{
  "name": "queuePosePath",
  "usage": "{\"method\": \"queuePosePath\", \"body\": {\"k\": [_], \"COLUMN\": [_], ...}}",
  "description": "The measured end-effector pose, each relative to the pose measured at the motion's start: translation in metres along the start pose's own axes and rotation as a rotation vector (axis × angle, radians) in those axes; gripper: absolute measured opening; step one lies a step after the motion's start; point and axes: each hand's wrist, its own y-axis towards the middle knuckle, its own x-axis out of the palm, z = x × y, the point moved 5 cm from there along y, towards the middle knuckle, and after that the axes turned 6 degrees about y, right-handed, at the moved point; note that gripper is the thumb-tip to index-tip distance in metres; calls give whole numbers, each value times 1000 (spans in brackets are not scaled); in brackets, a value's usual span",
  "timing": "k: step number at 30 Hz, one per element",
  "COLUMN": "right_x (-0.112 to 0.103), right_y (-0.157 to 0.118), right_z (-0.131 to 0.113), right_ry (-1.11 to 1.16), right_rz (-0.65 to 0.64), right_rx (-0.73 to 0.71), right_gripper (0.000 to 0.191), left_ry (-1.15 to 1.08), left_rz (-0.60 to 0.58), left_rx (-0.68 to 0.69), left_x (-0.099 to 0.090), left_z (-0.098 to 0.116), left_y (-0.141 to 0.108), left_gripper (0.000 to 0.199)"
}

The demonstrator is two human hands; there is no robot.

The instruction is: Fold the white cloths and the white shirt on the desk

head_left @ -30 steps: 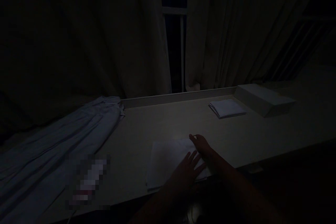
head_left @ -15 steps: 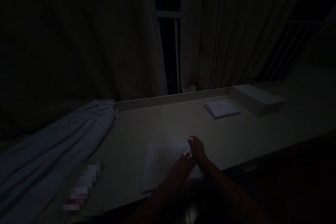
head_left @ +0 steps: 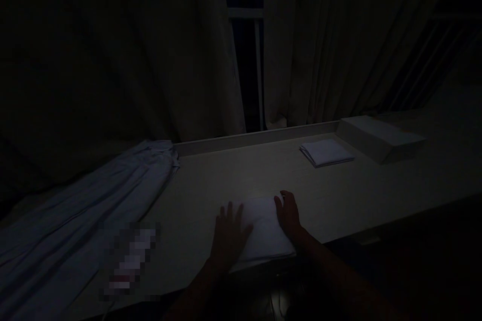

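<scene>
A white folded cloth (head_left: 263, 230) lies flat on the table near its front edge. My left hand (head_left: 228, 233) rests palm down over the cloth's left side, fingers spread. At the opposite side, my right hand (head_left: 288, 213) touches the cloth's right edge, with its thumb apart from the fingers and nothing gripped. The cloth's left border is partly hidden under my left hand. The scene is very dark, so fine folds are hard to make out.
Another folded white cloth (head_left: 327, 152) sits farther back on the table (head_left: 218, 175), beside a pale box (head_left: 380, 138). Loose bluish-white fabric (head_left: 113, 185) spreads over the left side, near a pixelated object (head_left: 133, 258). Curtains (head_left: 293, 50) hang behind the raised back edge.
My left hand has moved left from beside my right hand and now lies spread. The cloth's left part has been folded over, making it narrower. The view has shifted slightly.
</scene>
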Motion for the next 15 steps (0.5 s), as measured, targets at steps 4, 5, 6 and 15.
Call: {"method": "queuePosePath", "body": {"k": [4, 5, 6, 15], "right_x": [11, 16, 20, 24], "right_y": [-12, -18, -24, -48], "right_z": [-50, -60, -66, -37], "right_ry": [-270, -315, -351, -430], "right_rz": [-181, -243, -295, -429], "right_rx": [-268, -307, -326, -211], "right_gripper": [60, 65, 71, 89], "left_ry": [-6, -6, -6, -35], "left_rz": [3, 1, -2, -35], "left_rx": [8, 4, 0, 26], "left_x": [-2, -3, -3, 2], "left_z": [4, 4, 3, 1], "left_y": [0, 0, 1, 0], "left_gripper": [73, 73, 74, 82]}}
